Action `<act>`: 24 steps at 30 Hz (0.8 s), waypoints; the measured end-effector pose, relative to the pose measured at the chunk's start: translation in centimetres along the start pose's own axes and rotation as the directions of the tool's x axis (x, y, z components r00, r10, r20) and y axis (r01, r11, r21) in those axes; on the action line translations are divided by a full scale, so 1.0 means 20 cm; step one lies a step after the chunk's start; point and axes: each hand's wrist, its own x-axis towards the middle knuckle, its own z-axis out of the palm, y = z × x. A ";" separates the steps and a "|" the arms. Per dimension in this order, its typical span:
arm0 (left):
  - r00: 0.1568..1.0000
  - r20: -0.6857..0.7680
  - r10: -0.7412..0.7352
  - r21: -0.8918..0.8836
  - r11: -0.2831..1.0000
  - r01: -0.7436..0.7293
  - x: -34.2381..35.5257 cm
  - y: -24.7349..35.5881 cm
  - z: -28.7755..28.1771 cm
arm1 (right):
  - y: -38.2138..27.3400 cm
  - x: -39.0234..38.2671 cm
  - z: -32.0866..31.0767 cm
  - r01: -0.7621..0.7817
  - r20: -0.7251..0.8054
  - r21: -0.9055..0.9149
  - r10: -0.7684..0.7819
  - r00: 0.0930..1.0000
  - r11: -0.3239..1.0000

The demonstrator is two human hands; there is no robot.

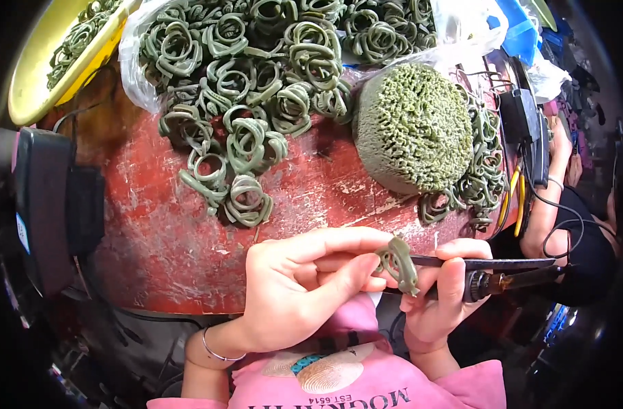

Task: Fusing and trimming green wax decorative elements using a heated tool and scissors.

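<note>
Fingers of the left hand [294,286] are clamped on a green ring [403,264]; those of the right hand [437,313], on a dark tool [509,264].

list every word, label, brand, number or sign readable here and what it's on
Pink shirt: dark printed lettering, upside down, beside a shell picture; wording not copied here.
Black device at left: pale label, too small to read.
I can read no others.

Scuffed red table [141,232]; black device [44,198] at left; co-worker's arm [543,215] far right
</note>
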 end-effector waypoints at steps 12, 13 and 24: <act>0.999 -0.012 0.049 -0.031 0.998 -0.049 0.01 -0.03 0.01 | 0.01 -0.04 -0.01 0.115 -0.063 -0.126 -0.124 0.990 0.985; 0.998 -0.036 0.058 -0.013 0.998 -0.058 0.01 -0.03 0.02 | 0.01 -0.05 -0.02 0.158 -0.040 -0.130 -0.164 0.986 0.979; 0.995 -0.097 0.014 -0.003 1.000 -0.015 0.00 -0.03 0.04 | 0.03 -0.02 -0.01 0.254 0.096 -0.092 -0.246 0.965 0.963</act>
